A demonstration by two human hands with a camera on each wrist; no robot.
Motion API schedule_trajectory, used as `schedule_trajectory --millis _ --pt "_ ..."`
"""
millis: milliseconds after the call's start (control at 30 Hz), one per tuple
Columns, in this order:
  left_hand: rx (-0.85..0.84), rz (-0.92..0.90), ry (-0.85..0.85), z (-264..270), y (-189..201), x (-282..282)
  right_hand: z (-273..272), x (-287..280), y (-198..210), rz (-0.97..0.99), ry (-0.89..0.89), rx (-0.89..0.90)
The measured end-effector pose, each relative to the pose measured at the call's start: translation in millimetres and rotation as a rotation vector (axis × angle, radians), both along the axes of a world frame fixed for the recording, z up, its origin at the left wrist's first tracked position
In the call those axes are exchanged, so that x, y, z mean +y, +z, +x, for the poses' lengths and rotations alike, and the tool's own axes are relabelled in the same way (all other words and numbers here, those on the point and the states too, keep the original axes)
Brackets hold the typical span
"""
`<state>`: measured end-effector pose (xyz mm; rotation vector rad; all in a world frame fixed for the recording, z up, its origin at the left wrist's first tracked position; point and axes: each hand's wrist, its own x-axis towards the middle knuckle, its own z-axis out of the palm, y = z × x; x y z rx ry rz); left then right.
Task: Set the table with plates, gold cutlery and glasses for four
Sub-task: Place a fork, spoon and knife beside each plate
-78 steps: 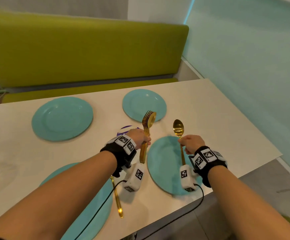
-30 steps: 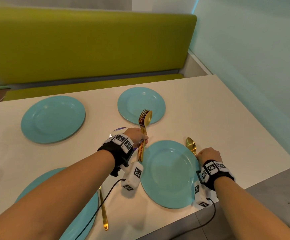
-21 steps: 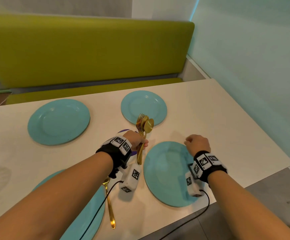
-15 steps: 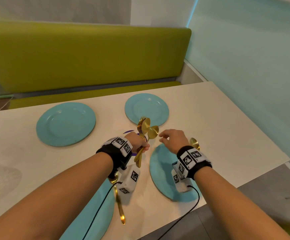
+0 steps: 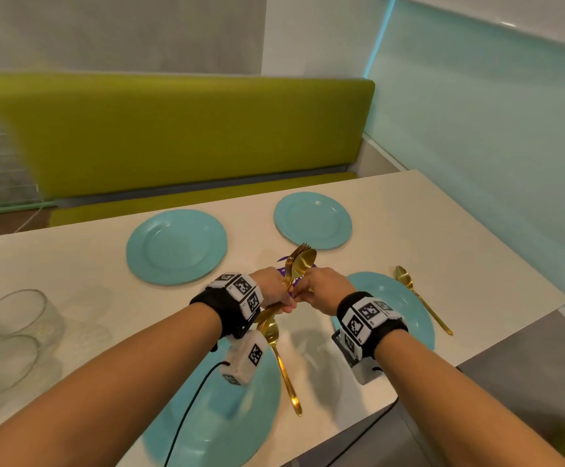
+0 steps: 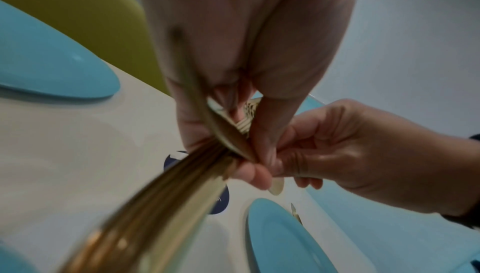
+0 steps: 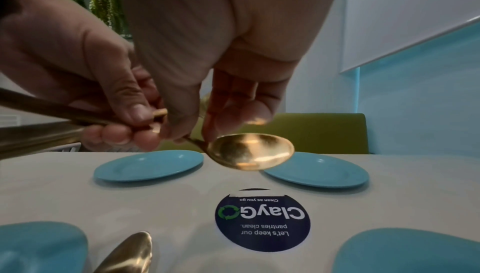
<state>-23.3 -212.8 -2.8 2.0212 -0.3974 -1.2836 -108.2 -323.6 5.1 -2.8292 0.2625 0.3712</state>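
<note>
**A:** What is lying around the hands?

**B:** A pale table is carrying four teal plates, two beyond the hands and two nearer the person than the hands. Clear glasses are standing well off to the left hand's outer side. One gold spoon is lying just outside the right wrist, touching the near plate's rim; another is lying below the left wrist.

**B:** The left hand is clenching a bundle of gold cutlery, forks and spoons fanning upward. The right hand is pinching one spoon's neck, seemingly drawing it from the bundle.

**A:** How is that spoon likely to handle?

**B:** It looks stiff, light and polished, so probably slippery. Pinching the narrow stem near the bowl, as the fingers are doing, seems soundest.
</note>
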Motion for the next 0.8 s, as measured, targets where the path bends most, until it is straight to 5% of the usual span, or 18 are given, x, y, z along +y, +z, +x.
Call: schedule_trajectory --millis 233,400,567,800 --pt "-0.015 -0.049 0.029 13 -7 -6 10 -9 -6 -0.022 0.025 0.015" --pt "-0.207 0.013 0.138 54 -8 -25 43 -57 -6 -0.075 -0.054 0.07" --pt "-0.021 -0.056 0.493 104 -16 -49 80 -139 -15 -0.066 -0.315 0.037" --pt "-0.001 -0.052 0.587 140 -32 -89 125 -230 -24 -0.148 -0.653 0.096"
